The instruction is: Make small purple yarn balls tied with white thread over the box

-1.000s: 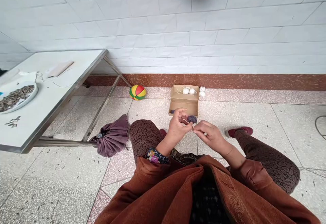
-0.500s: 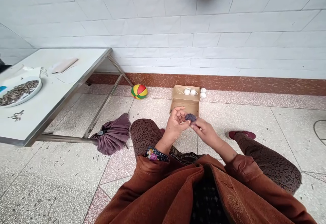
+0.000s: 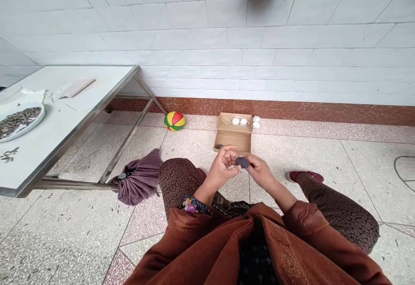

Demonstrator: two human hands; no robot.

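Observation:
A small dark grey ball of yarn [image 3: 242,162] is held between my two hands, above the gap between my knees. My left hand [image 3: 222,166] grips its left side, thumb below and fingers curled above. On the other side, the fingers of my right hand [image 3: 259,170] close on its right end, slightly blurred. Just beyond them on the floor lies an open cardboard box [image 3: 232,140]. Another dark ball [image 3: 219,146] shows in its near left corner, and white yarn balls [image 3: 239,121] rest on the flap side. More white balls [image 3: 256,122] sit right beside the box.
A white table [image 3: 74,103] with a metal frame stands at left, bearing a plate of seeds [image 3: 22,123]. A purple folded umbrella-like cloth [image 3: 139,179] hangs by its lower bar. A colourful ball [image 3: 174,121] lies near the wall. A cable [image 3: 402,170] is at far right.
The view has tilted up slightly, showing more of the bag on the wall. My right hand has shifted around the yarn ball's right end; both hands still hold it.

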